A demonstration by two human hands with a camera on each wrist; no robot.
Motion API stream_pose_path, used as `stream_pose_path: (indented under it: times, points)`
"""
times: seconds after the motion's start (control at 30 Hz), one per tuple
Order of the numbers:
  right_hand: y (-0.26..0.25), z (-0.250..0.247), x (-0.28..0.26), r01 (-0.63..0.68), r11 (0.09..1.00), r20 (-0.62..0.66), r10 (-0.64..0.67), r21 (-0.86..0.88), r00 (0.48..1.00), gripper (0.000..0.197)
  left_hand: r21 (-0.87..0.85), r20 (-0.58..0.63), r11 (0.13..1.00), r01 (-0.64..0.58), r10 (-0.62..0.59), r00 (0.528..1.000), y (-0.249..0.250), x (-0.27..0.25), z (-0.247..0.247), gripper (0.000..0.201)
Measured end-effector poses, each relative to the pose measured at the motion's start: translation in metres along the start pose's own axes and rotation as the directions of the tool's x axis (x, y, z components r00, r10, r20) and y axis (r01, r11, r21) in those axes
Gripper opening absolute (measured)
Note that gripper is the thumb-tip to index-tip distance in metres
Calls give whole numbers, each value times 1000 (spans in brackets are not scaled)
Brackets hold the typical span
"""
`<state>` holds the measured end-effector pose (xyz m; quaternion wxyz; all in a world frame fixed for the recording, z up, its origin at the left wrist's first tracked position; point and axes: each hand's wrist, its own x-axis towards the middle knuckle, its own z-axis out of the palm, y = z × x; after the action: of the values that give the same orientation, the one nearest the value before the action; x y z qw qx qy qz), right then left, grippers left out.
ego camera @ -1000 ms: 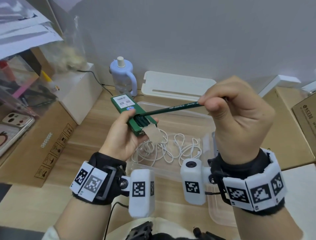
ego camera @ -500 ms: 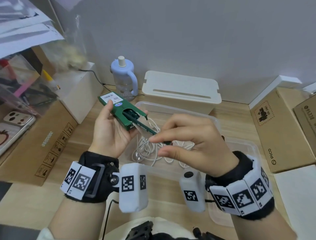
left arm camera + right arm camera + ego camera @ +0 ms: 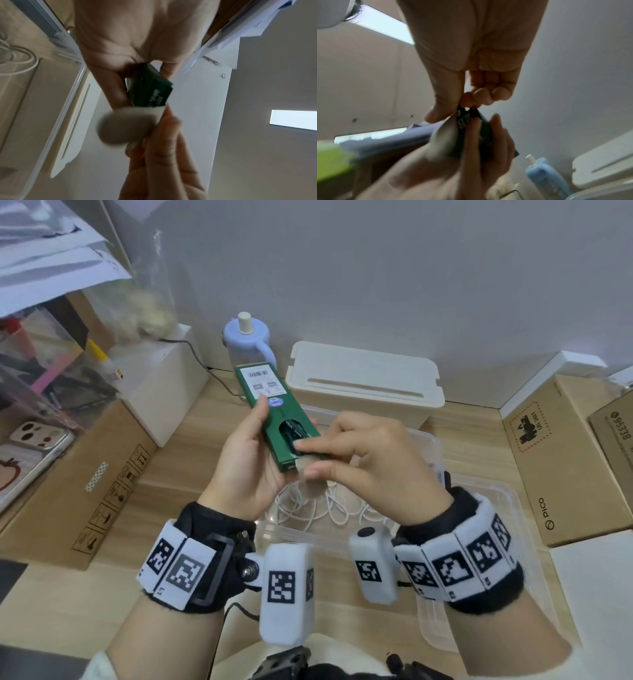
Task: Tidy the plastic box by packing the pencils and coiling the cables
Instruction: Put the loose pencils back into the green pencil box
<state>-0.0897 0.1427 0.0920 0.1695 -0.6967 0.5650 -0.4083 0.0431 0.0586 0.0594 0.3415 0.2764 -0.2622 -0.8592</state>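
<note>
A left hand (image 3: 239, 470) grips a green pencil box (image 3: 278, 419) above the clear plastic box (image 3: 435, 446), where loose white cables (image 3: 322, 505) lie, while the right hand (image 3: 370, 470) pinches a pencil's end at the pencil box's open mouth.

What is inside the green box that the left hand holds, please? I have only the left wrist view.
Observer: In the head view, dark pencils show through a cut-out in the green box, label side up.
Operator: Thank you. Is the right hand holding anything?
Observer: The right wrist view shows the right hand pinching what looks like a pencil at the box's open end.
Operator: And the cable?
Observer: The white cable lies loose, not coiled, in the clear plastic box below both hands.
</note>
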Motion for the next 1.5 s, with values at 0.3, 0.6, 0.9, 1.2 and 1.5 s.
stream_pose_path:
  times: [0.3, 0.6, 0.9, 1.2, 1.5]
  points:
    - [11, 10, 12, -334, 926, -5, 340, 176, 940, 47, 91, 147, 996, 0, -13, 989, -15, -5, 11, 46]
    - [19, -10, -5, -291, 941, 156, 265, 176, 951, 50, 59, 44, 998, -20, 17, 999, -2, 0, 1, 32]
    - [18, 14, 1, -361, 889, -42, 387, 280, 921, 25, 192, 198, 981, -11, -28, 980, -11, -2, 2, 63]
    - [26, 2, -4, -443, 808, 46, 463, 388, 885, 49, 295, 114, 956, 12, -48, 992, -17, 6, 6, 44]
    - [68, -29, -29, -699, 586, 131, 720, 409, 681, 52, 538, 196, 780, 320, -485, 853, -45, 41, 28, 35]
